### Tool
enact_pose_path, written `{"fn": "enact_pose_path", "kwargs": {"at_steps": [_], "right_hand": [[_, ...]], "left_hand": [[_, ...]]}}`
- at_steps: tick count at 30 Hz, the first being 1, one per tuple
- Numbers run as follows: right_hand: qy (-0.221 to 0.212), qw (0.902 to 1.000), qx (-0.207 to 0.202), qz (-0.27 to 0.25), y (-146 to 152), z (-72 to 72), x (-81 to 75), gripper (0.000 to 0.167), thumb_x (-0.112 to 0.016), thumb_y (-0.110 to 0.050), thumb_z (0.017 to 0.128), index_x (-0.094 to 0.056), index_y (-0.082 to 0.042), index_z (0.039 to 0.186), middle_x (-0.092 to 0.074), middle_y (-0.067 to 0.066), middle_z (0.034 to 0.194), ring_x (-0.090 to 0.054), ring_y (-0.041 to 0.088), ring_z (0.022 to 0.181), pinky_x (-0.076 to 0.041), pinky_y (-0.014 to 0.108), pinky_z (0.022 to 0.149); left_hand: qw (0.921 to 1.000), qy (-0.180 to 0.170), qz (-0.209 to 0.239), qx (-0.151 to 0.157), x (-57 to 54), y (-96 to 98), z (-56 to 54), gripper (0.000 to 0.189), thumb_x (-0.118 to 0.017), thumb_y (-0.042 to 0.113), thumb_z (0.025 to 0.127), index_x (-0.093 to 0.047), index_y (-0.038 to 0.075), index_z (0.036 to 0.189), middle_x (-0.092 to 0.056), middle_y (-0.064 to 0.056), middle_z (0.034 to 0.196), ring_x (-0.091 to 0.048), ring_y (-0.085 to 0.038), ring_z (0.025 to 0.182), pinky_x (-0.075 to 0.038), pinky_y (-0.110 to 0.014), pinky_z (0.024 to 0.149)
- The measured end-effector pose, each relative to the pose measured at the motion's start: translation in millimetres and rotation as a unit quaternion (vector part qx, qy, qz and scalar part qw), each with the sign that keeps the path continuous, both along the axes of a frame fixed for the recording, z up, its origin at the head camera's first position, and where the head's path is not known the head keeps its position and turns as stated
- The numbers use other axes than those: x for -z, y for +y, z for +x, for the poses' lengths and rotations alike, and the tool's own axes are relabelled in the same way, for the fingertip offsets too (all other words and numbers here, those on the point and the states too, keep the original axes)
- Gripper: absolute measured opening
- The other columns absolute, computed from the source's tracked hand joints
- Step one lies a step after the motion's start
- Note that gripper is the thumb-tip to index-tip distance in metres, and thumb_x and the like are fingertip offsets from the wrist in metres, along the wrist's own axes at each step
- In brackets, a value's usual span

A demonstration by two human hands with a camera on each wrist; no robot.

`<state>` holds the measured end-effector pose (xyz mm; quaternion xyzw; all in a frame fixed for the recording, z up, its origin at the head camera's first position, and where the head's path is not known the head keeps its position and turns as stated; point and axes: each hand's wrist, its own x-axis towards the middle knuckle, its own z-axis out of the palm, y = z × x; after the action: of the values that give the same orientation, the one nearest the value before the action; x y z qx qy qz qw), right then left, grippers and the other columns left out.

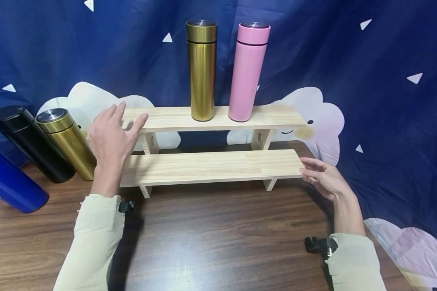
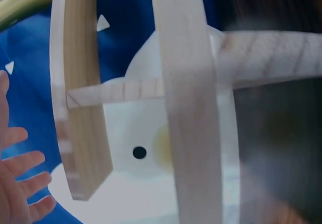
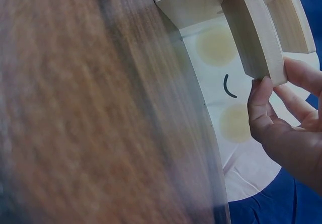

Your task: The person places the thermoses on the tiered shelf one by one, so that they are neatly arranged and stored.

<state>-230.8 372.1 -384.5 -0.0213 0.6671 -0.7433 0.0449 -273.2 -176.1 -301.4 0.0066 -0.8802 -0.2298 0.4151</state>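
Observation:
A pale wooden two-step rack stands on the table, with an upper board (image 1: 160, 118) behind a lower board (image 1: 211, 166). My right hand (image 1: 325, 178) pinches the right end of the lower board; in the right wrist view the thumb (image 3: 259, 100) lies at its corner. My left hand (image 1: 111, 136) is raised by the rack's left end, thumb and fingers spread. The left wrist view has its fingers (image 2: 25, 161) apart from the upper board's end. On the upper board a gold thermos bottle (image 1: 202, 79) and a pink thermos bottle (image 1: 248, 76) stand upright, side by side.
Left of the rack stand a second gold bottle (image 1: 71, 147), a black bottle (image 1: 34, 145) and a blue bottle (image 1: 12, 180), close to my left forearm. Behind the brown table (image 1: 218, 234) hangs a dark blue curtain (image 1: 131, 48) with white triangles and clouds.

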Motion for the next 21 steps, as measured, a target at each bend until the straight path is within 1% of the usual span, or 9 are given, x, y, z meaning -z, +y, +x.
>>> {"fn": "enact_pose_path", "kwargs": {"at_steps": [2, 3, 5, 9, 10, 14, 17, 21], "right_hand": [[0.0, 1.0, 0.0, -0.001, 0, -0.1, 0.1, 0.03, -0.063, 0.008, 0.094, -0.066, -0.015, 0.115, -0.067, 0.001, 0.102, -0.067, 0.01, 0.087, -0.052, 0.023, 0.074], [0.0, 1.0, 0.0, -0.001, 0, -0.1, 0.1, 0.03, -0.063, 0.007, 0.094, -0.066, -0.015, 0.115, -0.067, 0.001, 0.102, -0.067, 0.01, 0.087, -0.052, 0.023, 0.074], [0.001, 1.0, -0.001, -0.001, 0, -0.3, 0.1, 0.03, -0.063, 0.007, 0.094, -0.066, -0.014, 0.115, -0.067, 0.001, 0.102, -0.067, 0.01, 0.087, -0.053, 0.023, 0.074], [-0.001, 1.0, -0.002, -0.002, 0, -0.4, 0.2, 0.03, -0.063, 0.007, 0.094, -0.066, -0.015, 0.115, -0.067, 0.001, 0.102, -0.067, 0.01, 0.087, -0.053, 0.023, 0.074], [-0.001, 1.0, -0.002, -0.003, 0, -0.3, 0.3, 0.03, -0.062, 0.007, 0.094, -0.066, -0.014, 0.115, -0.067, 0.001, 0.102, -0.067, 0.01, 0.087, -0.053, 0.023, 0.074], [-0.002, 1.0, -0.003, -0.004, 0, 0.0, 0.5, 0.03, -0.062, 0.008, 0.094, -0.066, -0.015, 0.114, -0.067, 0.001, 0.102, -0.067, 0.01, 0.086, -0.053, 0.023, 0.074], [-0.003, 1.0, -0.001, -0.004, 0, -0.3, 0.5, 0.03, -0.063, 0.008, 0.094, -0.067, -0.014, 0.114, -0.066, 0.002, 0.102, -0.067, 0.01, 0.086, -0.053, 0.023, 0.073], [-0.004, 1.0, 0.0, -0.004, 1, -0.5, 0.5, 0.03, -0.063, 0.008, 0.094, -0.067, -0.014, 0.114, -0.066, 0.001, 0.102, -0.067, 0.01, 0.086, -0.053, 0.023, 0.073]], "left_hand": [[0.9998, -0.01, 0.011, -0.011, 1.9, -4.4, 2.5, 0.072, -0.062, 0.068, 0.089, -0.064, 0.016, 0.139, -0.061, -0.014, 0.139, -0.056, -0.036, 0.127, -0.041, -0.057, 0.099], [0.9997, -0.009, 0.017, -0.017, 3.3, -6.4, 3.4, 0.071, -0.061, 0.068, 0.089, -0.065, 0.017, 0.138, -0.062, -0.013, 0.138, -0.057, -0.036, 0.127, -0.041, -0.056, 0.1], [0.9991, 0.007, 0.033, -0.025, 6.5, -10.3, 5.1, 0.068, -0.062, 0.067, 0.089, -0.068, 0.016, 0.135, -0.064, -0.011, 0.135, -0.059, -0.035, 0.125, -0.04, -0.056, 0.099], [0.9959, 0.067, 0.051, -0.032, 13.9, -17.7, 6.5, 0.062, -0.065, 0.063, 0.09, -0.074, 0.012, 0.124, -0.071, -0.012, 0.122, -0.063, -0.038, 0.115, -0.042, -0.057, 0.093], [0.9949, 0.077, 0.055, -0.035, 15.4, -19.8, 6.9, 0.061, -0.065, 0.062, 0.09, -0.075, 0.011, 0.122, -0.072, -0.012, 0.119, -0.063, -0.038, 0.113, -0.043, -0.057, 0.092], [0.9916, 0.083, 0.081, -0.057, 19.6, -28.4, 10.0, 0.06, -0.063, 0.063, 0.091, -0.076, 0.012, 0.12, -0.073, -0.011, 0.117, -0.062, -0.038, 0.113, -0.044, -0.056, 0.092], [0.9861, 0.087, 0.116, -0.081, 22.7, -34.7, 12.2, 0.059, -0.062, 0.063, 0.091, -0.076, 0.013, 0.119, -0.072, -0.011, 0.118, -0.062, -0.036, 0.114, -0.045, -0.055, 0.091], [0.9741, 0.092, 0.178, -0.105, 27.3, -42.4, 13.8, 0.054, -0.064, 0.061, 0.09, -0.077, 0.016, 0.117, -0.069, -0.011, 0.118, -0.06, -0.031, 0.115, -0.045, -0.054, 0.093]]}}
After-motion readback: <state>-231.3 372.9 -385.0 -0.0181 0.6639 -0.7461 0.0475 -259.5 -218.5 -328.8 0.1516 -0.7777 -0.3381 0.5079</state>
